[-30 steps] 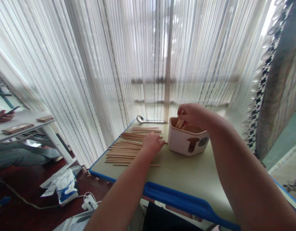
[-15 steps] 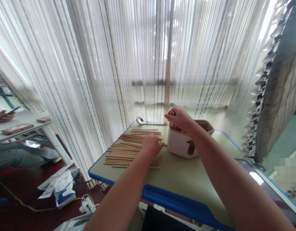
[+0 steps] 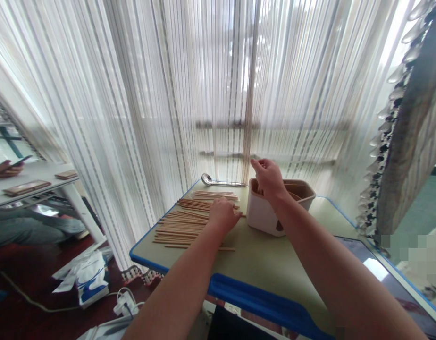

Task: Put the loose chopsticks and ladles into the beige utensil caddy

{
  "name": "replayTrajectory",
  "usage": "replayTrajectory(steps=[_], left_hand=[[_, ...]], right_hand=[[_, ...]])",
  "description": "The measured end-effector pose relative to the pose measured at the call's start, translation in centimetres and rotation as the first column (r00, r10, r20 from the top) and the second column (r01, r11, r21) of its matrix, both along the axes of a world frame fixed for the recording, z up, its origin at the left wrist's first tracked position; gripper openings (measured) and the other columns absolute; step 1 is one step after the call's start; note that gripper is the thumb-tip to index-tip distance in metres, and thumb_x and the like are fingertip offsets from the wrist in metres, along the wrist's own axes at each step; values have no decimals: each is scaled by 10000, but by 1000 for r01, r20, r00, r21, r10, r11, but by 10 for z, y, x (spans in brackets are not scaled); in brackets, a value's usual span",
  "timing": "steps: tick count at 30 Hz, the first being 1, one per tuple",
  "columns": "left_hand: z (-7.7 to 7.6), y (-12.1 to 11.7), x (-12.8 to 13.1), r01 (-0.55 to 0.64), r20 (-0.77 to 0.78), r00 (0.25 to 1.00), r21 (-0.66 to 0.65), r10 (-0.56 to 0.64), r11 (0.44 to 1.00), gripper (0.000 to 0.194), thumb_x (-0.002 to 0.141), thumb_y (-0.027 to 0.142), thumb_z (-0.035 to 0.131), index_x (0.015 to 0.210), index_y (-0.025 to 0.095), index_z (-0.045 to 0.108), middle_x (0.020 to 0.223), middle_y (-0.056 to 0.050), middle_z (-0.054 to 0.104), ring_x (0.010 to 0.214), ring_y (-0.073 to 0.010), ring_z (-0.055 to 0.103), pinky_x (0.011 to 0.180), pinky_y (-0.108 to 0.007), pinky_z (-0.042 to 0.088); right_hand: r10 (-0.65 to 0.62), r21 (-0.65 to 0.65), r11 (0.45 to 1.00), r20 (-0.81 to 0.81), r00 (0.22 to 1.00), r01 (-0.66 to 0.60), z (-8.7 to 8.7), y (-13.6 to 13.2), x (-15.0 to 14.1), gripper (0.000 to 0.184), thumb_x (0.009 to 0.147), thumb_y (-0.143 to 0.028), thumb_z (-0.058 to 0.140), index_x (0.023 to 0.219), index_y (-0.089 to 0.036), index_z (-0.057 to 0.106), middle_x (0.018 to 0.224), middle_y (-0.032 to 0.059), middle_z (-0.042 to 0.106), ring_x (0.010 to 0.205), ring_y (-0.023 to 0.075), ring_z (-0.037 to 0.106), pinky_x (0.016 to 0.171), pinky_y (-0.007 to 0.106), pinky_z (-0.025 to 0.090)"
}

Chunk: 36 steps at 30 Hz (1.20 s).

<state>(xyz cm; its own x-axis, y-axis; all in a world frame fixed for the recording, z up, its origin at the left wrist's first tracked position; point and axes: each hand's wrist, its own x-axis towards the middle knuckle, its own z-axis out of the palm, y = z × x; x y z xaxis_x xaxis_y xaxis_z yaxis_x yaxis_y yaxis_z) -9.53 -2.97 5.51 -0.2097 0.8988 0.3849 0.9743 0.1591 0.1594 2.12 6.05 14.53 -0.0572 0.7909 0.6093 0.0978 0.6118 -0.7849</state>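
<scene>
Many wooden chopsticks (image 3: 180, 226) lie in rough rows on the table's left side. My left hand (image 3: 223, 215) rests over their right ends, fingers curled on the chopsticks, with one tip poking out beside the thumb. A white and brown utensil holder (image 3: 262, 217) stands right of them. Above its left compartment is my right hand (image 3: 269, 177), closed around chopsticks whose lower parts show just under the fingers at the rim. My right forearm covers part of the holder's front.
A slotted metal ladle (image 3: 221, 182) lies at the table's back edge, near chopsticks in clear wrapping (image 3: 214, 195). A dark-screened device (image 3: 377, 269) sits at the right. Sheer curtains (image 3: 168, 94) hang behind. At far left, another person's hand (image 3: 5, 168) holds a phone.
My right hand has shifted slightly right and turned over the holder, so the chopsticks in it show less. The left hand stays nearly in place.
</scene>
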Motion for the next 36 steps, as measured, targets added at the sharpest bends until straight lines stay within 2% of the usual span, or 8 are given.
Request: replayTrajectory(steps=[3, 7, 12, 16, 21, 26, 31, 36], left_hand=[[0, -1, 1, 19, -3, 1000, -1, -19, 1000, 393, 791, 517, 562, 983, 209, 713, 1000, -107, 637, 1000, -281, 550, 888, -387, 451], [0, -2, 2, 27, -13, 1000, -4, -27, 1000, 398, 800, 515, 548, 994, 208, 709, 1003, -113, 635, 1000, -284, 548, 884, -393, 451], [0, -1, 1, 22, -9, 1000, -8, -22, 1000, 404, 798, 525, 547, 986, 206, 708, 1005, -114, 637, 1001, -285, 553, 876, -394, 457], [0, 0, 0, -5, 2, 1000, -6, 6, 1000, 404, 785, 526, 562, 982, 205, 709, 1001, -116, 644, 999, -290, 565, 868, -399, 469], [1, -1, 0, -20, -1, 1000, -84, 20, 996, 328, 788, 382, 575, 1036, 207, 697, 1021, -117, 665, 990, -271, 599, 862, -379, 485], [5, -4, 1, -1, -25, 1000, -235, -5, 972, 302, 773, 163, 552, 1025, 223, 708, 1024, -112, 693, 999, -253, 631, 865, -363, 496], [6, -4, 1, 1, -45, 999, -244, -12, 970, 315, 803, 140, 528, 1061, 213, 694, 1078, -121, 684, 1028, -266, 629, 869, -379, 504], [11, -5, 2, -12, -24, 1000, -296, 5, 955, 299, 792, 130, 541, 1024, 222, 705, 1056, -114, 699, 1036, -262, 632, 879, -377, 502]], right_hand=[[-99, 109, 989, 7, 995, 97, 5, 1, 5, 315, 763, -488, 578, 726, -176, 558, 595, -10, 530, 558, 123, 491, 543, 266, 361], [-42, 113, 993, 94, 995, 31, 4, -1, 3, 250, 733, -422, 625, 722, -176, 578, 598, -18, 538, 549, 115, 502, 546, 266, 398], [162, -82, 979, -225, 961, -185, -1, -3, -4, 268, 662, -380, 700, 746, -184, 538, 643, -42, 548, 512, 89, 539, 520, 252, 486], [218, -128, 961, -193, 957, -245, 0, -8, -5, 382, 687, -533, 682, 699, -185, 527, 590, -33, 538, 531, 101, 562, 504, 227, 454], [337, -49, 940, -43, 941, -339, 2, -7, -8, 544, 775, -713, 461, 693, -186, 566, 640, 22, 602, 619, 132, 596, 639, 280, 481], [229, 70, 971, 11, 973, -230, 11, -2, -1, 573, 813, -705, 405, 750, -185, 638, 817, 70, 671, 816, 190, 629, 791, 346, 466], [80, 192, 977, 72, 994, -93, 23, -9, 11, 546, 848, -661, 392, 728, -193, 646, 749, 51, 655, 838, 201, 616, 814, 357, 436], [41, 267, 962, 57, 997, -55, 31, -16, 17, 528, 858, -642, 397, 734, -194, 648, 729, 38, 651, 799, 184, 611, 774, 339, 440]])
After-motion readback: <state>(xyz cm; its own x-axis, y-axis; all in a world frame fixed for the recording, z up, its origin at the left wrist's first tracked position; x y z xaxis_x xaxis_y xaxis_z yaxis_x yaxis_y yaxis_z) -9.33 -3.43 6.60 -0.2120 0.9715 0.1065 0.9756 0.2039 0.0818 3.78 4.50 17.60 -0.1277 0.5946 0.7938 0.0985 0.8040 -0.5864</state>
